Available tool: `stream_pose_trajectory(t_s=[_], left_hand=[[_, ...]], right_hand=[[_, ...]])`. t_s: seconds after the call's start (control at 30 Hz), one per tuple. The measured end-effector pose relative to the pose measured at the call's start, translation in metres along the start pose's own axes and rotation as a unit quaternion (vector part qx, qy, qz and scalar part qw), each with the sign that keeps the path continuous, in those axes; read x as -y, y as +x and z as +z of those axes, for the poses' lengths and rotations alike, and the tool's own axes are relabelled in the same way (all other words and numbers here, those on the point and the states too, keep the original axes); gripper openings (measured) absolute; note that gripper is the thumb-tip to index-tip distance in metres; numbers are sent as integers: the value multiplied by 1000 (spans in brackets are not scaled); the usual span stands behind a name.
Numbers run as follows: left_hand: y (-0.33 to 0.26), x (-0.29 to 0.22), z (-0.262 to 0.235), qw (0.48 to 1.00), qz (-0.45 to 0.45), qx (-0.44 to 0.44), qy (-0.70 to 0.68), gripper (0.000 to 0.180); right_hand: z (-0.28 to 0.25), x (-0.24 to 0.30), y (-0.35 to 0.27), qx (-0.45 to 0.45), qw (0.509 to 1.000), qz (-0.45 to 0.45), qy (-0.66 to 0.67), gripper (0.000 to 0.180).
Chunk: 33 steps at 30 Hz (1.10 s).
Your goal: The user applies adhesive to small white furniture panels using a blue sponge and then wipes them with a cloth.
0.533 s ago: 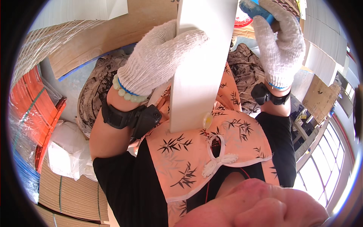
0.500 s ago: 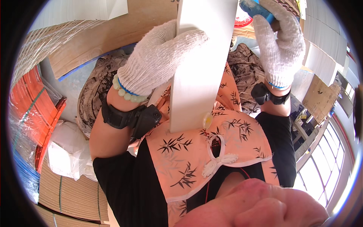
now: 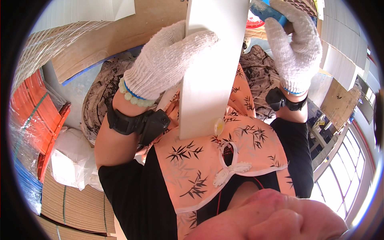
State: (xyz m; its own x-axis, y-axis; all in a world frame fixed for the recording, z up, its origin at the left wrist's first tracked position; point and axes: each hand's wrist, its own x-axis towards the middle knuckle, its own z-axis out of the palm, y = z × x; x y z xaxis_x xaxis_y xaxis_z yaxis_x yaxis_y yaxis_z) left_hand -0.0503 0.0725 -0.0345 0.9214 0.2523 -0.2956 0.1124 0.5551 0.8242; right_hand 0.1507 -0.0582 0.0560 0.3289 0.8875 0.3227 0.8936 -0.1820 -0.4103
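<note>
A long white board [image 3: 212, 80] stretches from my chest toward the far edge of the view, its near end against my orange bamboo-print apron [image 3: 240, 136]. My left hand [image 3: 172, 60], in a white knit glove, is closed on the board's left edge, with the thumb lying across its face. To the right of the board, my gloved right hand [image 3: 296, 52] grips a worn blue block [image 3: 269, 11] between thumb and fingers. The block's left end is close to the board's right edge; whether they touch I cannot tell.
Stacked white panels [image 3: 344, 44] stand at the right, and brown cardboard [image 3: 100, 44] lies behind my left hand. Orange wrapped pieces [image 3: 34, 116], a white plastic bag [image 3: 72, 160] and bundled brown strips [image 3: 76, 204] are at the left. A red round object [image 3: 255, 21] shows beyond the board.
The blue block has shifted slightly left and down, nearer the board's right edge, with my right hand. My left hand and the board have barely moved.
</note>
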Motion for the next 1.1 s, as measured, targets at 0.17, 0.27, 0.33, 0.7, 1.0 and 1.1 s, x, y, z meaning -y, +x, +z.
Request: stream_pose_trajectory(t_s=[0.17,0.27,0.33,0.7,1.0,1.1], left_hand=[[-2,-3,4,1000,-2,-13,-20,34],[-3,-2,3,998,-2,-12,-55,34],[-3,-2,7,996,-11,-22,-85,34],[-4,-4,4,996,-21,-25,-77,33],[-4,1,-1,998,-5,-23,-60,37],[-2,5,-6,1000,19,-15,5,37]], right_hand=[[-9,-5,0,59,998,-27,-22,28],[-12,-1,-1,76,997,-32,-12,28],[-13,0,-1,87,996,-29,-10,28],[-9,13,-9,81,996,27,26,31],[-8,12,-11,69,997,35,8,29],[-11,10,-11,97,994,29,28,29]])
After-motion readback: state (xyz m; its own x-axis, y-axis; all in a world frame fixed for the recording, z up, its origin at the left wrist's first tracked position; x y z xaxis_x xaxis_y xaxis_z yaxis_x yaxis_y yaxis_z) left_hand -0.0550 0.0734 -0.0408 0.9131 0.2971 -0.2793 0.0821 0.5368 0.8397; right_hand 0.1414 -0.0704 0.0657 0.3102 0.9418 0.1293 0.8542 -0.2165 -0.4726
